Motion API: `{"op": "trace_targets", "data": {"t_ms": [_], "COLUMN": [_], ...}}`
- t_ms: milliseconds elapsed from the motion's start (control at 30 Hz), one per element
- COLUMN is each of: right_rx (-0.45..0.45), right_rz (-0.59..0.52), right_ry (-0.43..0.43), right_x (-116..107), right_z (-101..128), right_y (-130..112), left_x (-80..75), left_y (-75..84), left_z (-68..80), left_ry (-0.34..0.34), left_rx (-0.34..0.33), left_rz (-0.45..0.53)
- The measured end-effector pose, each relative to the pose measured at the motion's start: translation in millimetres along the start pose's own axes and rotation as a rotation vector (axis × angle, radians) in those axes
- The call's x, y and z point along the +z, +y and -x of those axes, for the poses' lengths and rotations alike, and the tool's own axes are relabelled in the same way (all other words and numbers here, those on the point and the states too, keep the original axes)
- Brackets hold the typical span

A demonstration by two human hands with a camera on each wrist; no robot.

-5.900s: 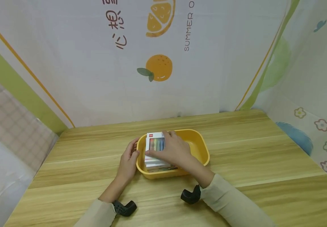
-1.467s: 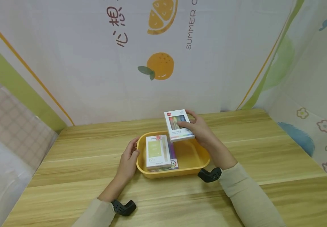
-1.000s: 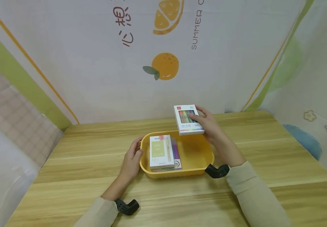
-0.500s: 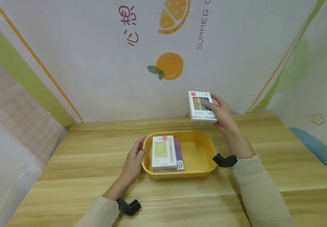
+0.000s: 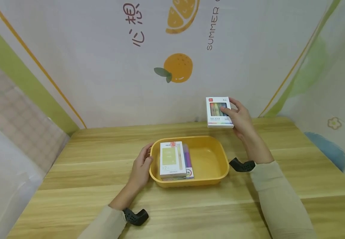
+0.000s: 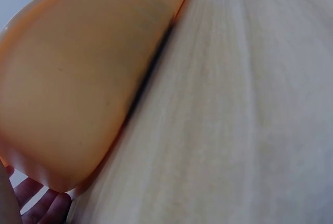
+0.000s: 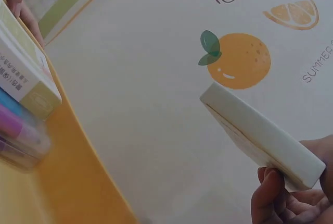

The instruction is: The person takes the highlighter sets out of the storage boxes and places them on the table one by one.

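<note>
The left hand point(image 5: 140, 166) rests against the left end of the yellow tray point(image 5: 217, 157), fingers curled on its rim, thumb side up; in the left wrist view only the fingertips point(image 6: 39, 206) show under the tray's point(image 6: 78, 78) rounded wall, which sits on the worktop point(image 5: 100, 199). Just right of that hand, inside the tray's left half, lies a stack of boxes point(image 5: 172, 159): a white one with a green panel on top, and purple pens showing along its right edge below it. The right half of the tray, next to the stack, shows bare yellow floor. Further right and beyond the tray's far right corner, the right hand point(image 5: 239, 118) holds a marker box point(image 5: 219, 112) up in the air, its printed face toward the head camera, thumb on the front and fingers behind. In the right wrist view the box point(image 7: 260, 135) is seen edge-on, pinched at its lower end by the fingers point(image 7: 270, 198), well above the tray.
</note>
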State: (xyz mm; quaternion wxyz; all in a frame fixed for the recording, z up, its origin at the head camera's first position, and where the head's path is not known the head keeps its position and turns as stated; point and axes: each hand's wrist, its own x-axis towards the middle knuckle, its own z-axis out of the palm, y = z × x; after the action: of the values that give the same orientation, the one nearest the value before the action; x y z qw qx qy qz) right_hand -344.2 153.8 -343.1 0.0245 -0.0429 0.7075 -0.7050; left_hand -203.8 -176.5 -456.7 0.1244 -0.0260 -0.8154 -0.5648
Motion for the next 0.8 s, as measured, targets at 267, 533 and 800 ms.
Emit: {"op": "trace_targets", "data": {"t_ms": [267,533,800], "right_rx": [0.028,0.05,0.088], "right_rz": [0.063,0.119,0.144], "right_ry": [-0.04,-0.036,-0.018], "right_x": [-4.1,-1.5,-2.1], "right_z": [-4.6,-11.9,-16.5], "right_y": [7.3,20.4,27.1], "left_x": [-0.5,-0.3,0.0], "left_y": [1.6,2.4,0.8], "left_z": [0.3,-0.3,-1.6], "left_ry": [-0.001,-0.005,-0.012], "left_rx": [-0.005,-0.011,-0.007], "left_rz": [-0.006,-0.006,-0.002]}}
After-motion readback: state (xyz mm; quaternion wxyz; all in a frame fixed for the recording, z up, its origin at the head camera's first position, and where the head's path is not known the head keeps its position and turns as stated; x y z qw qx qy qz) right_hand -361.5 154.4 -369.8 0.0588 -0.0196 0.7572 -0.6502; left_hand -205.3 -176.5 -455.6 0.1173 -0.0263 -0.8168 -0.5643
